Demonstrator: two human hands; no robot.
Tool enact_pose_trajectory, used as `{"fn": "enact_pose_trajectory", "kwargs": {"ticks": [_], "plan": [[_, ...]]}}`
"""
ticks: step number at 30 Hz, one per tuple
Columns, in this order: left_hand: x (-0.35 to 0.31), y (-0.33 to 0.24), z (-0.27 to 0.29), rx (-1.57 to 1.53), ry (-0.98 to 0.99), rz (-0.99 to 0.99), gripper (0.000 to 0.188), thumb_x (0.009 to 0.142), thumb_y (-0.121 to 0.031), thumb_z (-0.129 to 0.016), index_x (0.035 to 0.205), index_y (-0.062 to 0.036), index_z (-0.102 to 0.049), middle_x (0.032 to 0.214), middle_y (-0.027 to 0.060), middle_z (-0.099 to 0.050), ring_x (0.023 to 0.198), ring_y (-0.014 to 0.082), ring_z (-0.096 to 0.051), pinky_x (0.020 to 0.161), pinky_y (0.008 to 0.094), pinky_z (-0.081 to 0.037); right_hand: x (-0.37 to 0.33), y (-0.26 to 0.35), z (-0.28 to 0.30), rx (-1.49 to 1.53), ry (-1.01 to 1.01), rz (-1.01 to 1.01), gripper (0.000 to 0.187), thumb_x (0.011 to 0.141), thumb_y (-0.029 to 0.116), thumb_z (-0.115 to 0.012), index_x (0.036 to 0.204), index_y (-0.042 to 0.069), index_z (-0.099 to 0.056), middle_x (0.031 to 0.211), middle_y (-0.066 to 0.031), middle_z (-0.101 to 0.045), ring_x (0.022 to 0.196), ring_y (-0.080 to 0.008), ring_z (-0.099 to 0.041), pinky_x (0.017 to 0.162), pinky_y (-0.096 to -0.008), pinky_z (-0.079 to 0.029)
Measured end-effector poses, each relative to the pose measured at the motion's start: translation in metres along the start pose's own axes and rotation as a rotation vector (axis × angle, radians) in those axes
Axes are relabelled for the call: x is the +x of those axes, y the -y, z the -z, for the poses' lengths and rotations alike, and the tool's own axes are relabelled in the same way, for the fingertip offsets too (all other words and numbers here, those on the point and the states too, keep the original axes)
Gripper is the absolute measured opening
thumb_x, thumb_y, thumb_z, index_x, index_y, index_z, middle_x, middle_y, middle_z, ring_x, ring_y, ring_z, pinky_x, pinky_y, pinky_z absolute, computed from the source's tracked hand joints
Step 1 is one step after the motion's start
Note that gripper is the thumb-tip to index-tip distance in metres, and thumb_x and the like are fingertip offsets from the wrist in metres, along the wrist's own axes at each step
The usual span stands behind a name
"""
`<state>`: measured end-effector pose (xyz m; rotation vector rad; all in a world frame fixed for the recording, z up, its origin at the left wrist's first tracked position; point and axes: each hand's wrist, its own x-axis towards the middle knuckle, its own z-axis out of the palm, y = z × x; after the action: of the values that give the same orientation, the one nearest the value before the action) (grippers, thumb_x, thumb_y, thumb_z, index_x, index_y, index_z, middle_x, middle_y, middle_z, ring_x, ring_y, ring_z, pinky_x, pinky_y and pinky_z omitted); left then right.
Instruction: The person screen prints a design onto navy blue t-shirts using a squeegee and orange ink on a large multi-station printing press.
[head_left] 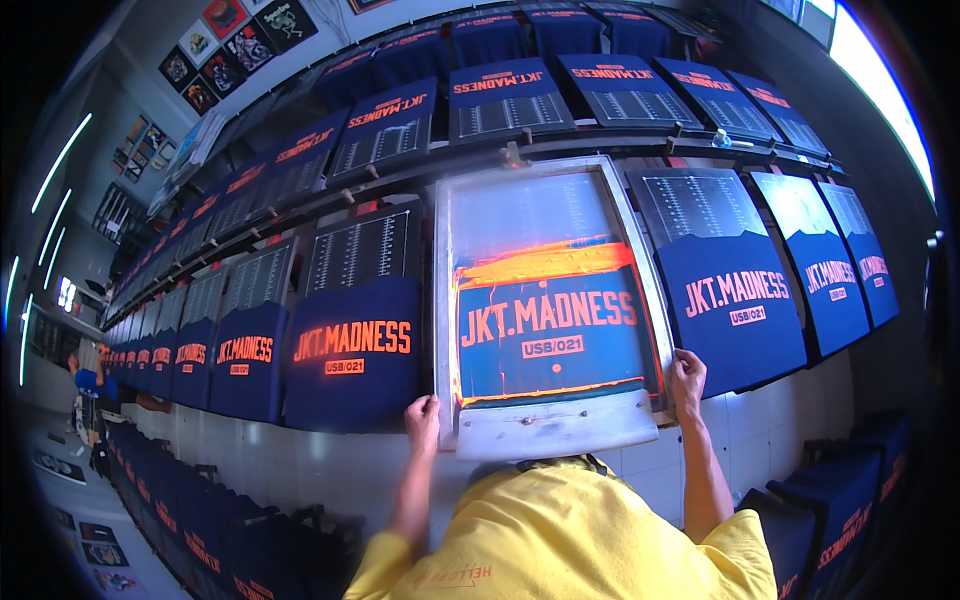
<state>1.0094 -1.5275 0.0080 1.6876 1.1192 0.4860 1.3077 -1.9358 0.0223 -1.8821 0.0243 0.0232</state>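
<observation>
A screen-printing frame lies over one of the boards in front of me. Its mesh shows an orange band of ink across the middle and stencil lettering below that. A wide pale squeegee rests across the frame's near end, close to my body. My left hand is closed at the frame's near left corner. On the right side, my right hand grips the frame's edge a little farther up. Beside the frame lie navy shirts with orange prints, a left shirt and a right shirt.
Long rows of boards with navy printed shirts run left and right, and a second row stands behind a rail. More dark shirts are behind me on both sides. Far left, a person in blue stands by the row.
</observation>
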Motion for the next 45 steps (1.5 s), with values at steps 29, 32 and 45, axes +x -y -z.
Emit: {"fn": "enact_pose_trajectory", "kwargs": {"ticks": [29,32,45], "plan": [[0.010,-0.013,0.010,0.292,0.035,-0.174,0.031,0.092,-0.027,-0.065,0.097,0.0031,-0.070,0.078,0.0140,-0.070,0.068,0.0217,-0.066,0.068,0.0346,-0.051,-0.018,0.027,-0.013,-0.424,-0.125,0.466,0.024,0.093,0.010,-0.058,0.114,0.000,-0.065,0.106,-0.0161,-0.069,0.099,-0.0304,-0.066,0.086,-0.0376,-0.052],[-0.008,-0.003,0.016,0.111,-0.043,-0.264,0.027,0.094,-0.023,-0.065,0.110,-0.0008,-0.069,0.093,0.0124,-0.074,0.082,0.0240,-0.072,0.074,0.0319,-0.055,-0.046,0.058,-0.019,-0.459,0.097,0.644,0.025,0.089,0.007,-0.062,0.114,0.001,-0.064,0.119,-0.0140,-0.065,0.113,-0.0331,-0.060,0.095,-0.0414,-0.049],[-0.157,-0.029,-0.009,-0.260,0.851,0.073,0.039,0.104,-0.035,-0.047,0.095,-0.0016,-0.065,0.078,0.0028,-0.064,0.058,0.0068,-0.057,0.050,0.0214,-0.045,-0.118,0.126,-0.044,-0.787,0.763,1.042,0.052,0.061,0.006,-0.068,0.113,0.009,-0.061,0.106,-0.0061,-0.067,0.100,-0.0278,-0.061,0.087,-0.0425,-0.049]]}}
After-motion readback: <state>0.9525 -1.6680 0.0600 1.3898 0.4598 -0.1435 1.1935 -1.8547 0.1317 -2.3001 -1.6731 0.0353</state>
